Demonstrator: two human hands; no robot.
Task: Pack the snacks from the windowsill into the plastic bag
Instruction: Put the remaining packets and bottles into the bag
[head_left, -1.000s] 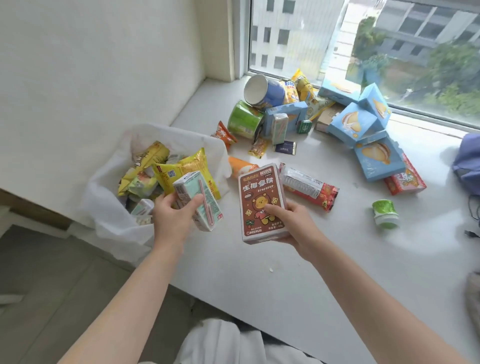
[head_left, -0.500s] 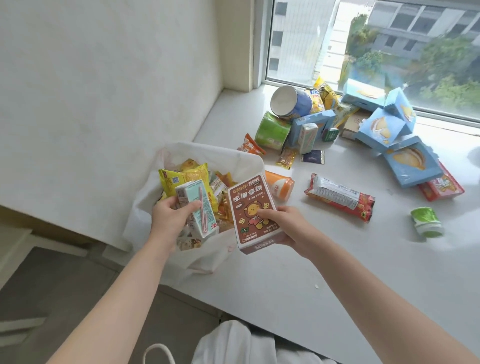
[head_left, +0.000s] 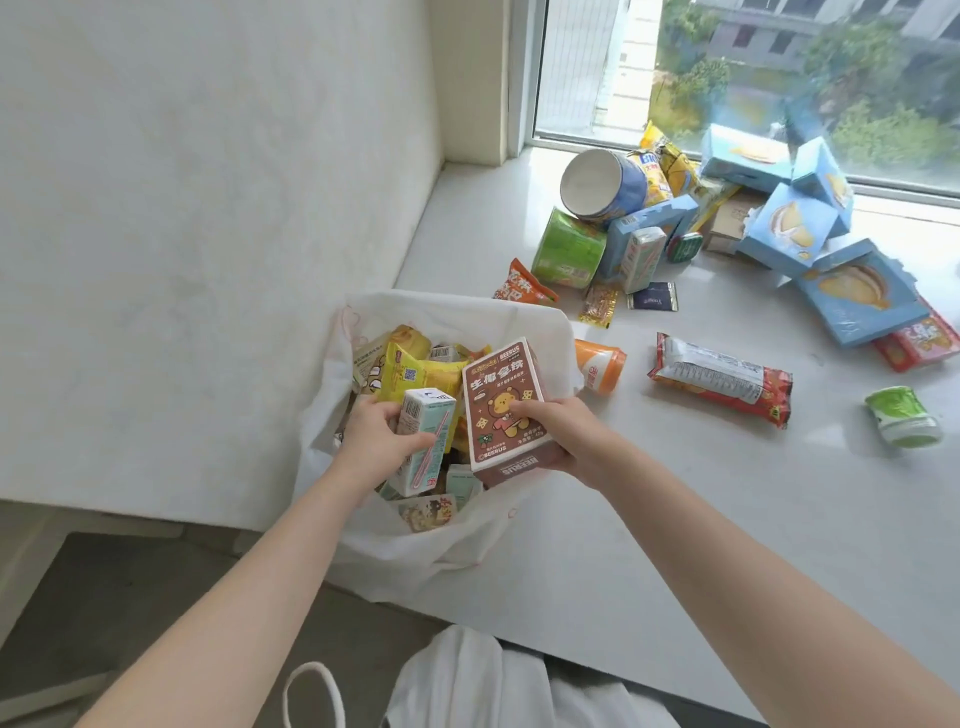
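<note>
Two bare hands reach over the mouth of a white plastic bag (head_left: 457, 317). The left hand (head_left: 374, 441) grips a small mint-green drink carton (head_left: 428, 441), fingers curled round its sides. The right hand (head_left: 550, 431) holds a brown snack box (head_left: 501, 400) printed with a cartoon bear, thumb on its face and fingers beneath. Both items hang just above the snacks already inside, among them yellow packets (head_left: 415, 371).

The bag sits at the near left edge of the pale windowsill (head_left: 675, 519), its side sagging over the edge. Neither hand holds the rim, so the weight of two items dropped in together may pull the bag off the sill and spill it. The stiff box could also catch the soft rim and fold it shut, or crush the packets under it.

Just beside the bag lies an orange bottle (head_left: 597, 364), then a red wrapped biscuit pack (head_left: 719, 376) and a small green cup (head_left: 904, 415). Further back, by the window, a blue tub (head_left: 602, 184), a green tub (head_left: 569, 249) and several pale blue boxes (head_left: 789, 228) lie in a loose heap, not yet packed
</note>
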